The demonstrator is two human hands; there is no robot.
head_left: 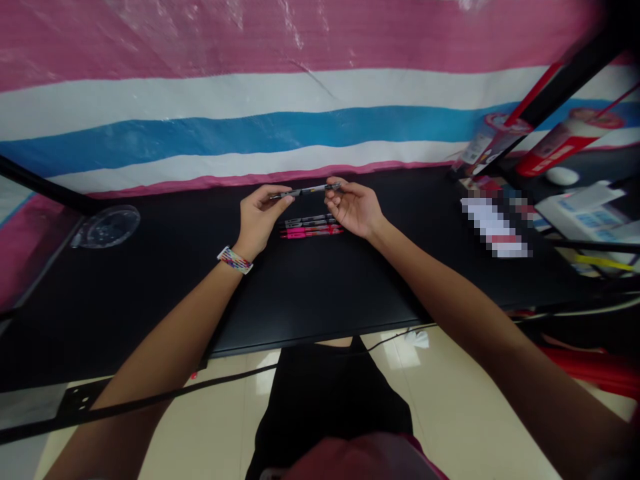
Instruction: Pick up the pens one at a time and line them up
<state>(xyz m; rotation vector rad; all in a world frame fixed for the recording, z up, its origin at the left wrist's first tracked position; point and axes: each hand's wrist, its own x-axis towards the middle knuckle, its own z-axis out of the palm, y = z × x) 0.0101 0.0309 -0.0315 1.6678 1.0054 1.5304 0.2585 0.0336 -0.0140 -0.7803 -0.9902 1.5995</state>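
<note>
A clear pen with dark ends (313,190) is held level above the black table (310,293). My left hand (261,217) pinches its left end between thumb and fingers, and a colourful band circles that wrist. At the pen's right end, my right hand (356,205) grips it with the fingertips. Just below the held pen, several pens lie side by side on the table: pink ones (303,233) nearer me and dark ones (305,221) behind them.
A clear plastic lid (110,227) lies at the left. Two drink cups with straws, a red-and-white one (563,143) and a clear one (493,140), stand at the back right near papers and boxes (595,207). Striped sheeting (300,133) hangs behind the table.
</note>
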